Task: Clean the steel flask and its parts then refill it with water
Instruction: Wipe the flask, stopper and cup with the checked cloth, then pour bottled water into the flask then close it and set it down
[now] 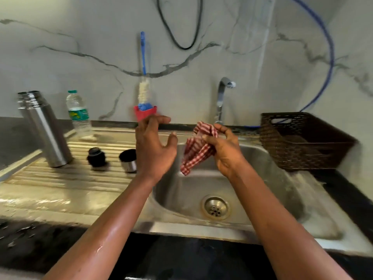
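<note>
- Two bare hands are hovering over the stainless steel sink basin (pixel 264 178), and we are holding them close together without touching.
- We are keeping our left hand (pixel 154 146) loose, fingers spread and gently bent, gripping nothing.
- We are pinching a red-and-white checked cloth (pixel 196 150) in the curled fingers of our right hand (pixel 224 150); its loose end is dangling above the basin.
- We are seeing the tall cylindrical steel flask (pixel 45 128) standing uncapped and upright at the far left of the ribbed steel drainboard (pixel 60 178).
- We are also seeing the round black stopper (pixel 96 156) and the small steel cup lid (pixel 128 160) sitting on the same drainboard, between the flask and our left hand, apart from one another.
- A clear plastic water bottle with a green cap (pixel 78 114) is standing behind the flask.
- A blue-handled white bottle brush (pixel 143 91) is resting upright in a red holder (pixel 145 112) against the marble wall.
- A curved chrome tap (pixel 222 98) is rising behind the basin, and a dark brown woven basket (pixel 302 142) is sitting to its right.
</note>
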